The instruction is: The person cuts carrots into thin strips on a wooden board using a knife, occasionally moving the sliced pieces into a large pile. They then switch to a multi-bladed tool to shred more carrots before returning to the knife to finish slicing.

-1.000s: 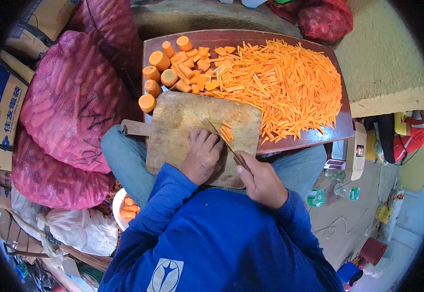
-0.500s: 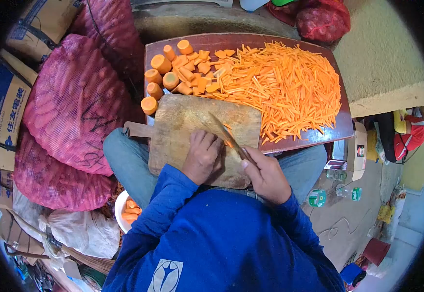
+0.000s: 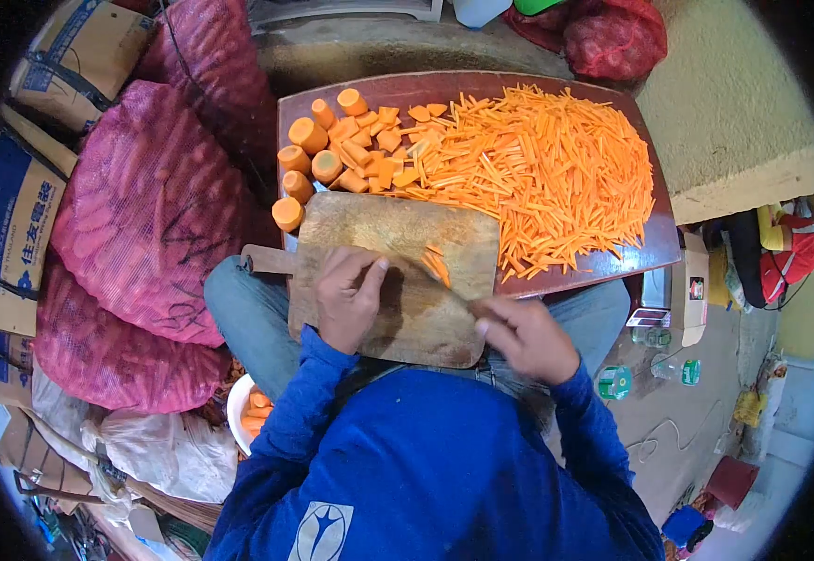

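A wooden cutting board [image 3: 398, 224] with a handle at its left lies over my lap, against the near edge of a low table. My right hand [image 3: 530, 341] is closed around the handle of a knife [image 3: 454, 293]. Its blurred blade slants up and left over the board, beside a few cut carrot strips [image 3: 437, 266]. Over the board's left part is my left hand [image 3: 349, 299], empty, thumb apart from the fingers. Beyond the board lie carrot chunks [image 3: 309, 136], flat carrot pieces [image 3: 386, 140] and a big heap of carrot sticks [image 3: 556, 178].
The dark red tabletop [image 3: 659, 243] carries the carrots. Full pink mesh sacks [image 3: 145, 215] and cardboard boxes [image 3: 14, 215] crowd the left. A white bowl of carrots [image 3: 242, 411] stands by my left leg. Plastic bottles [image 3: 615, 381] are on the floor at right.
My left hand has moved left and its thumb has spread. My right hand has shifted slightly right and down with the knife. More of the carrot strips now shows.
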### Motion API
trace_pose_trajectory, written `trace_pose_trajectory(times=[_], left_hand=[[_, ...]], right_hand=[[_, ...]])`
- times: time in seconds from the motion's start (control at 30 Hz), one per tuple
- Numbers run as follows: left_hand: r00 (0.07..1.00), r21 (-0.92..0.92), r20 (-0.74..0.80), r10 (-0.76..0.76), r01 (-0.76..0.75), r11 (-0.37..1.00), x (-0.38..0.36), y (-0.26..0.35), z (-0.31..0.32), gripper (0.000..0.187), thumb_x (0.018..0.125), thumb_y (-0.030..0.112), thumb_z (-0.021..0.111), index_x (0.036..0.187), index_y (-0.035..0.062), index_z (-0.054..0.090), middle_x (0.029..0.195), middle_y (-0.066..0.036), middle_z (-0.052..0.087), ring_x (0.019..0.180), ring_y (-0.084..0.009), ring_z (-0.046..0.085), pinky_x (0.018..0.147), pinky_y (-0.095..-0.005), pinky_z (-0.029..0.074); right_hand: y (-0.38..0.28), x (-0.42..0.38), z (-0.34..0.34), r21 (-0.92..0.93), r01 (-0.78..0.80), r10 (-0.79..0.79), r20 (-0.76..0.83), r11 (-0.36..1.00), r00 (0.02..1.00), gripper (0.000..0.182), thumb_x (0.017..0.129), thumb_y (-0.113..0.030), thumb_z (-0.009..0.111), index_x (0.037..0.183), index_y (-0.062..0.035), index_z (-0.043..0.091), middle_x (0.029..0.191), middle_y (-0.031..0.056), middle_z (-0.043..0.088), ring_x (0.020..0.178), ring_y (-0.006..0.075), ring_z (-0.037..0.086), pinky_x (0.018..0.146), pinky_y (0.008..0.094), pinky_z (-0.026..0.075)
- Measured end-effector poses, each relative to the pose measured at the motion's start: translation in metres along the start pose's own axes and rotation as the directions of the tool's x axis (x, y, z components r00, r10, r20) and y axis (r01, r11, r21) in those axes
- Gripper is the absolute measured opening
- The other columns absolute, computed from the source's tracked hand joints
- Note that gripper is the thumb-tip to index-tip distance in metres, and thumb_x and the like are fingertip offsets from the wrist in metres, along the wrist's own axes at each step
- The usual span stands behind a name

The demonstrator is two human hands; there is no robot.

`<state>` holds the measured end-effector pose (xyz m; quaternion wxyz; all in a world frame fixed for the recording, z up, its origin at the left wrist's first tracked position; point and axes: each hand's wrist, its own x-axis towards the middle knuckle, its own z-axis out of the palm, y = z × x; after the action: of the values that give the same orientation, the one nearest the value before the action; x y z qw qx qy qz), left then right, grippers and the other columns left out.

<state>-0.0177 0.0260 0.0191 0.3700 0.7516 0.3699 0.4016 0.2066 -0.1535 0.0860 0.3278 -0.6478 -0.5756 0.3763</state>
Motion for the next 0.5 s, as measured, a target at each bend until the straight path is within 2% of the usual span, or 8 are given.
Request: trace_pose_trajectory(times=[0.07,0.13,0.23,0.27,0.33,0.37,0.47,0.5], left_hand=[[0.998,0.024,0.057,0.012,-0.014,1.000,0.004,0.001,-0.001,0.006,0.093,0.002,0.080,0.097,-0.0027,0.077,0.090,-0.014,0.072,0.085,-0.0265,0.068,0.079,-0.0353,0.053],[0.981,0.116,0.128,0.145,-0.160,0.980,0.016,0.001,0.000,0.008,0.090,0.002,0.081,0.097,-0.0012,0.077,0.090,-0.015,0.071,0.085,-0.0299,0.069,0.078,-0.0368,0.054],[0.981,0.138,0.160,0.113,-0.136,0.981,0.034,-0.009,0.006,0.012,0.088,0.003,0.082,0.099,-0.0007,0.077,0.096,-0.016,0.072,0.091,-0.0339,0.069,0.083,-0.0409,0.054],[0.980,0.142,0.159,0.118,-0.141,0.980,0.042,-0.012,0.008,0.012,0.088,0.003,0.082,0.099,-0.0007,0.077,0.096,-0.016,0.072,0.091,-0.0339,0.069,0.083,-0.0409,0.054],[0.948,0.287,0.110,0.298,-0.318,0.904,0.063,-0.008,0.010,0.019,0.085,0.003,0.081,0.103,0.0008,0.077,0.103,-0.015,0.072,0.097,-0.0365,0.068,0.088,-0.0457,0.053],[0.929,0.284,0.179,0.324,-0.364,0.887,0.077,-0.020,0.011,0.023,0.082,0.001,0.080,0.105,0.0025,0.076,0.107,-0.015,0.071,0.102,-0.0384,0.066,0.090,-0.0478,0.052],[0.876,0.418,0.242,0.417,-0.482,0.770,0.117,-0.023,0.017,0.024,0.080,0.000,0.078,0.104,0.0045,0.076,0.108,-0.014,0.071,0.104,-0.0384,0.064,0.090,-0.0466,0.051],[0.865,0.466,0.313,0.392,-0.499,0.730,0.128,-0.034,0.020,0.023,0.082,0.007,0.079,0.105,0.0076,0.077,0.113,-0.012,0.070,0.112,-0.0354,0.062,0.092,-0.0472,0.048]], right_hand=[[0.014,0.016,-0.015,-0.049,-0.016,0.014,-0.047,0.999,0.999,0.032,0.106,-0.024,0.065,0.128,0.0002,0.069,0.098,0.0274,0.073,0.087,0.0429,0.075,0.076,0.0472,0.058],[0.022,0.035,-0.032,-0.193,-0.090,0.051,-0.200,0.977,0.979,0.032,0.106,-0.022,0.066,0.127,0.0008,0.069,0.092,0.0276,0.072,0.083,0.0423,0.074,0.074,0.0463,0.057],[0.018,0.053,-0.047,-0.152,-0.040,-0.008,-0.303,0.988,0.953,0.031,0.105,-0.021,0.067,0.127,0.0016,0.069,0.089,0.0277,0.071,0.081,0.0425,0.074,0.072,0.0455,0.057],[0.016,0.053,-0.047,-0.151,-0.034,-0.014,-0.305,0.988,0.952,0.031,0.105,-0.021,0.067,0.127,0.0016,0.069,0.089,0.0277,0.071,0.081,0.0425,0.074,0.072,0.0455,0.057],[0.011,0.048,-0.041,-0.155,0.082,-0.130,-0.330,0.985,0.935,0.031,0.105,-0.020,0.068,0.127,0.0020,0.069,0.088,0.0276,0.071,0.080,0.0423,0.073,0.071,0.0442,0.057],[0.001,0.041,-0.036,-0.060,0.001,-0.018,-0.289,0.998,0.957,0.030,0.105,-0.020,0.067,0.126,0.0017,0.069,0.089,0.0278,0.071,0.080,0.0422,0.073,0.071,0.0448,0.056],[-0.001,0.024,-0.017,-0.062,0.060,-0.072,-0.225,0.996,0.972,0.028,0.106,-0.020,0.067,0.124,0.0009,0.069,0.089,0.0271,0.069,0.079,0.0426,0.072,0.071,0.0455,0.055],[0.000,0.019,-0.010,0.005,0.053,-0.051,-0.201,0.999,0.978,0.025,0.106,-0.020,0.067,0.122,0.0000,0.069,0.087,0.0266,0.068,0.080,0.0447,0.070,0.071,0.0469,0.055]])
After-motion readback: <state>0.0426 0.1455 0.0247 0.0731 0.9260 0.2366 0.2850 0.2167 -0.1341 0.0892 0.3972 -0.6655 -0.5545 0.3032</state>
